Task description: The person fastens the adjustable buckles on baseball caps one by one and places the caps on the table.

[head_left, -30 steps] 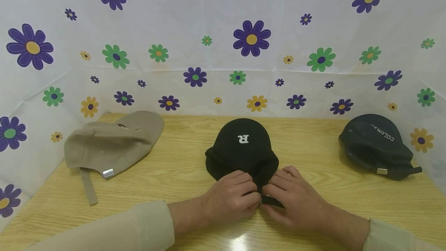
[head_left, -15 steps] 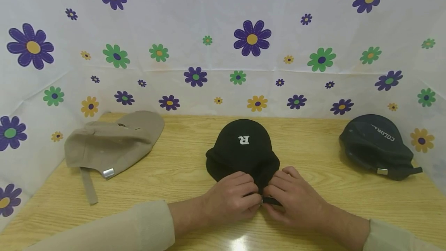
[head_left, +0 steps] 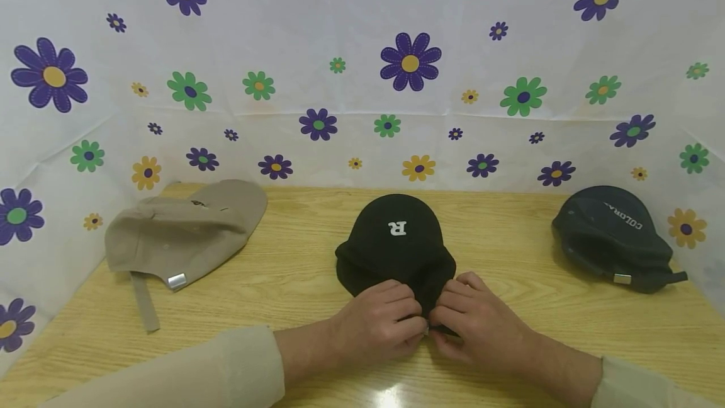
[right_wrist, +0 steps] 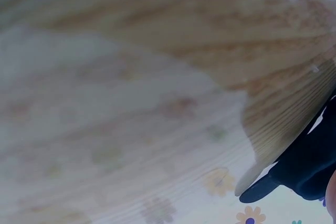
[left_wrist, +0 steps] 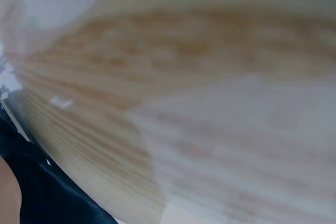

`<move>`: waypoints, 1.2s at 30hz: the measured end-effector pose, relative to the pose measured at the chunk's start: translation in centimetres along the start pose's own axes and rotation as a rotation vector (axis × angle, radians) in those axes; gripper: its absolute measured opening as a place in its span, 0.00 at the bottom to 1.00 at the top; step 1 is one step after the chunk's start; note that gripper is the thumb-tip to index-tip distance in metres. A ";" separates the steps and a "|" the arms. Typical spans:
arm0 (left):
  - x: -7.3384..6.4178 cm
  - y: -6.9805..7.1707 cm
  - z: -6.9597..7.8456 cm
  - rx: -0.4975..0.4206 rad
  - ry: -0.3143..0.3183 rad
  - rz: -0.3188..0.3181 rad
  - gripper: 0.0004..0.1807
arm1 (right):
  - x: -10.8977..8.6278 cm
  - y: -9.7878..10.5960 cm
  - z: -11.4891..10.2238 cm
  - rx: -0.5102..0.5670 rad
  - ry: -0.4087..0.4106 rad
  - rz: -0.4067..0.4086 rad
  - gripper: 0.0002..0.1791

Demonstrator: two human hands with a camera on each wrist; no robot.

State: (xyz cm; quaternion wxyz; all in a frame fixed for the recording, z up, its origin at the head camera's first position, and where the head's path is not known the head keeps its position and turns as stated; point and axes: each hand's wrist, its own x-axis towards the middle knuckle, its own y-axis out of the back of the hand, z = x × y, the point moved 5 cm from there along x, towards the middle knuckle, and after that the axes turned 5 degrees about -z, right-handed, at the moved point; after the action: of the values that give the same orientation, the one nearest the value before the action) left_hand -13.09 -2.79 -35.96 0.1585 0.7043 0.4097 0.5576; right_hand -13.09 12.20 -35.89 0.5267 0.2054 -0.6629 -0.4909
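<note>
Black cap (head_left: 394,254) is on the table (head_left: 306,228), crown up, in front of me. My left fingers (head_left: 406,328) are pinched at the metal buckle (head_left: 427,328) on its near side; my right fingers (head_left: 453,317) pinch the black strap (head_left: 447,331) just right of that. Beige cap (head_left: 175,238): well left of the black cap. Navy cap (head_left: 608,238): well right of it. Floral cloth (head_left: 357,24) behind it.
</note>
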 end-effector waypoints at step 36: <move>0.0 0.1 0.0 -0.018 0.043 -0.076 0.07 | 0.0 0.1 -0.1 0.007 0.040 0.046 0.03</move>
State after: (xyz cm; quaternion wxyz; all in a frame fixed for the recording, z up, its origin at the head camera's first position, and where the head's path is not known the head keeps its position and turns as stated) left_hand -13.08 -2.84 -35.90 0.1771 0.6748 0.4344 0.5697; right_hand -13.01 12.23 -35.76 0.5504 0.2017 -0.6584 -0.4721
